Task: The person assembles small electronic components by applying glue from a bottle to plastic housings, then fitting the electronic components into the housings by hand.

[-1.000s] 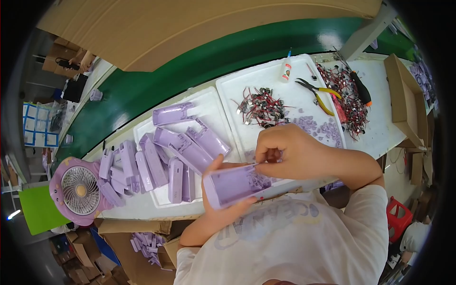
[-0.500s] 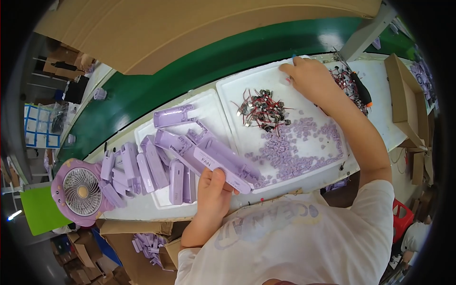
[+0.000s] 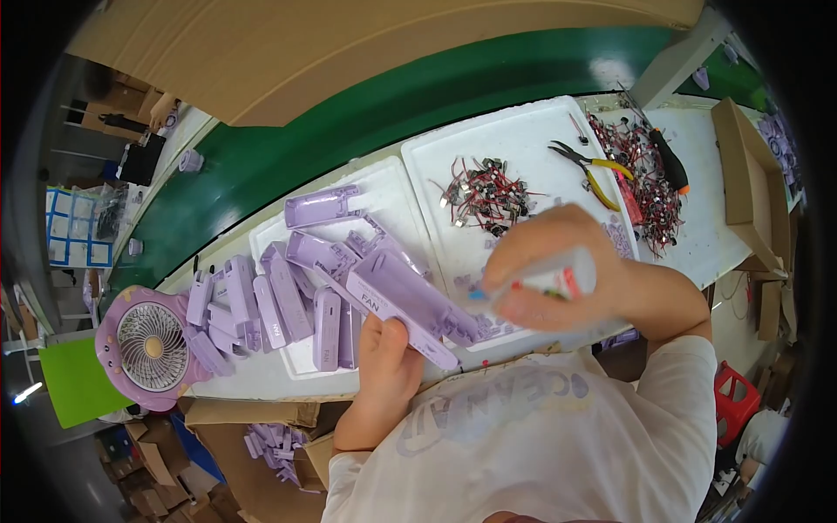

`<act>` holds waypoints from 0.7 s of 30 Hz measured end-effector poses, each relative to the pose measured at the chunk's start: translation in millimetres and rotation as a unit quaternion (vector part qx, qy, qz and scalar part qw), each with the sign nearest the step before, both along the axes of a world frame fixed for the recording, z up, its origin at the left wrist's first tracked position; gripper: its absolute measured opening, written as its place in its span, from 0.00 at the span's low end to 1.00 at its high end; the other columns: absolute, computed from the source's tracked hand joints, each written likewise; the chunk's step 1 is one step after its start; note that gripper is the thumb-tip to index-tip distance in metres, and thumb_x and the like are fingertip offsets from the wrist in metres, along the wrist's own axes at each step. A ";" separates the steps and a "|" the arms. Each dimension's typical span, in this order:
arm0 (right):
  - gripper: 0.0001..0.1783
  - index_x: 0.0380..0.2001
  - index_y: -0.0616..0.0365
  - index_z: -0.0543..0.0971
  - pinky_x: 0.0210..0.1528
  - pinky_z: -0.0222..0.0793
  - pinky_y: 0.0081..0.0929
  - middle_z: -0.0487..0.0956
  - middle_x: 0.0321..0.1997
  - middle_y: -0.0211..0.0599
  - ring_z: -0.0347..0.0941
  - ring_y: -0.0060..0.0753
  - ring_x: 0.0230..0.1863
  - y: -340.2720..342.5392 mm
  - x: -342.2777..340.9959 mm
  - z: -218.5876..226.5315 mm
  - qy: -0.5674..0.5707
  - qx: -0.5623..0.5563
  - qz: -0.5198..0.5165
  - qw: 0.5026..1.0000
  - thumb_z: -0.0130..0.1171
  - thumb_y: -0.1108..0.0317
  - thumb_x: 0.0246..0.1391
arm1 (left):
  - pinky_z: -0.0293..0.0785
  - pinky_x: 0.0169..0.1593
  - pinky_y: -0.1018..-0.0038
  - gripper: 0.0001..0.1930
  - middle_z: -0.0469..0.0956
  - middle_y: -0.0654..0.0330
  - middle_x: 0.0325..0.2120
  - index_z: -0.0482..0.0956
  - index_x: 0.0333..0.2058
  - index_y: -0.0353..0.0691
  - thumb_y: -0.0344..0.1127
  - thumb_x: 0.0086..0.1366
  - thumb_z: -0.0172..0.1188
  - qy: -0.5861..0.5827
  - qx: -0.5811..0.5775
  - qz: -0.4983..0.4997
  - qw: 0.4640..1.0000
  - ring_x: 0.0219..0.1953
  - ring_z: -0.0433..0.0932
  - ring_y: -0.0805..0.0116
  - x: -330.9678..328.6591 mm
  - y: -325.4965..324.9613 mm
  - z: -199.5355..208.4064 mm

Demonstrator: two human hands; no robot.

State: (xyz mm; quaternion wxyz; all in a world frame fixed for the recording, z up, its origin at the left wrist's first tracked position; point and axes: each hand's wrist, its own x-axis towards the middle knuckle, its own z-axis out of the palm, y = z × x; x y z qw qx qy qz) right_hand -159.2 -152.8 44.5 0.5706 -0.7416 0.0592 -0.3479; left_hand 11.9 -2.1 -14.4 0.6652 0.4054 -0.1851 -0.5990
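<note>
My left hand (image 3: 387,362) grips the near end of a long lilac plastic fan housing (image 3: 403,307), thumb on its edge and the hollow side up. It rests over other lilac housing shells (image 3: 318,253) on the left white foam tray (image 3: 405,218). My right hand (image 3: 547,240), smeared by motion, is wrapped round a small whitish bottle (image 3: 573,272) with red marks and a blue tip. That tip points left, toward the open housing, and stays apart from it. Small lilac pieces (image 3: 514,327) lie under this hand, partly hidden by it.
The right foam tray (image 3: 523,131) holds a heap of wired components (image 3: 488,196) and yellow-handled pliers (image 3: 606,174). More wired parts and a black-orange screwdriver (image 3: 670,161) lie beyond its right edge. A lilac desk fan (image 3: 148,349) stands left; a cardboard box (image 3: 253,471) is below.
My right hand has come from the far edge of the right tray down and left toward the housing, bringing the bottle. The pliers are uncovered. My left hand still holds the housing, slightly shifted.
</note>
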 end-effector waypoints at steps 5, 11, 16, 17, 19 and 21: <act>0.07 0.26 0.61 0.78 0.23 0.68 0.19 0.79 0.22 0.35 0.76 0.26 0.21 14.1 3.3 1.8 0.054 0.008 0.010 0.998 0.64 0.73 0.40 | 0.67 0.50 0.69 0.35 0.72 0.60 0.43 0.65 0.50 0.34 0.54 0.52 0.63 -0.054 0.008 -0.009 0.998 0.46 0.72 0.68 -3.7 -2.3 13.2; 0.06 0.26 0.61 0.78 0.22 0.67 0.18 0.79 0.22 0.35 0.75 0.25 0.20 14.8 5.3 0.1 0.041 0.007 0.014 0.999 0.64 0.74 0.41 | 0.67 0.49 0.70 0.35 0.73 0.59 0.42 0.65 0.50 0.34 0.54 0.51 0.64 -0.075 -0.002 -0.007 0.997 0.45 0.72 0.68 -3.5 -0.7 13.0; 0.06 0.25 0.61 0.78 0.22 0.68 0.18 0.79 0.22 0.35 0.76 0.26 0.21 14.4 3.8 1.0 0.076 0.013 0.020 0.997 0.64 0.74 0.41 | 0.67 0.49 0.69 0.33 0.73 0.59 0.43 0.65 0.50 0.34 0.52 0.53 0.63 -0.075 -0.014 -0.002 0.997 0.45 0.73 0.67 -4.9 -2.1 13.3; 0.06 0.25 0.61 0.78 0.22 0.68 0.18 0.79 0.22 0.35 0.76 0.26 0.21 14.3 3.8 1.0 0.075 0.013 0.020 0.997 0.64 0.74 0.41 | 0.67 0.49 0.69 0.33 0.73 0.59 0.43 0.65 0.50 0.34 0.52 0.53 0.63 -0.075 -0.014 -0.003 0.997 0.45 0.73 0.67 -5.2 -2.3 13.8; 0.05 0.25 0.61 0.78 0.23 0.68 0.18 0.79 0.22 0.35 0.76 0.27 0.21 14.1 4.0 0.6 0.079 0.000 0.015 0.997 0.64 0.74 0.41 | 0.67 0.50 0.69 0.34 0.73 0.59 0.43 0.64 0.50 0.34 0.52 0.53 0.63 -0.072 -0.016 -0.004 0.997 0.45 0.72 0.67 -5.8 -2.7 14.6; 0.05 0.24 0.61 0.78 0.22 0.68 0.18 0.79 0.22 0.35 0.76 0.27 0.21 14.2 4.1 -0.8 0.078 0.001 0.014 0.997 0.64 0.74 0.40 | 0.67 0.50 0.69 0.34 0.73 0.59 0.43 0.64 0.51 0.34 0.52 0.53 0.63 -0.073 -0.019 -0.003 0.997 0.45 0.72 0.67 -5.9 -2.9 14.0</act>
